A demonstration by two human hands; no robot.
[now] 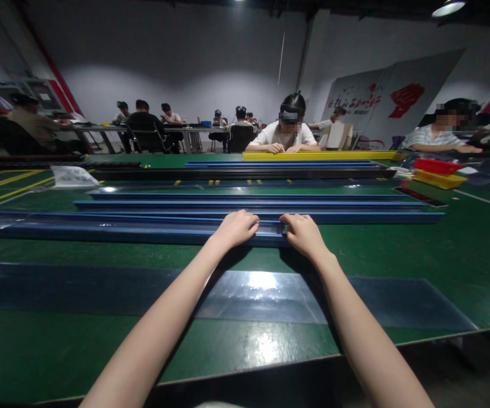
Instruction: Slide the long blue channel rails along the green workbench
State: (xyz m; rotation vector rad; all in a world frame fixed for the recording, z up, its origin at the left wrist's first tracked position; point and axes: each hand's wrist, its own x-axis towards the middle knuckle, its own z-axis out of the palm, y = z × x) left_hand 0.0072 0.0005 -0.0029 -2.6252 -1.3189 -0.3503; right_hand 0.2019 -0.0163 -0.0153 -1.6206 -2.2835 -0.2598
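A long blue channel-shaped profile (143, 232) lies across the table from the left, and its right end is between my hands. Transparent plastic seems to line its trough. My left hand (239, 228) is closed over the profile near that end, its fingers curled at the far edge. At the very end, my right hand (304, 233) grips with bent fingers and thumb; the fingertips are partly hidden. Closer to me, a flat transparent plastic strip (261, 294) lies under my forearms.
Several more blue profiles (380, 217) lie parallel just beyond my hands. Farther back are a dark rail (245, 173) and a yellow rail (321, 155), where a co-worker leans over the green table (448, 255). Red (438, 165) and yellow trays (440, 180) stand at right.
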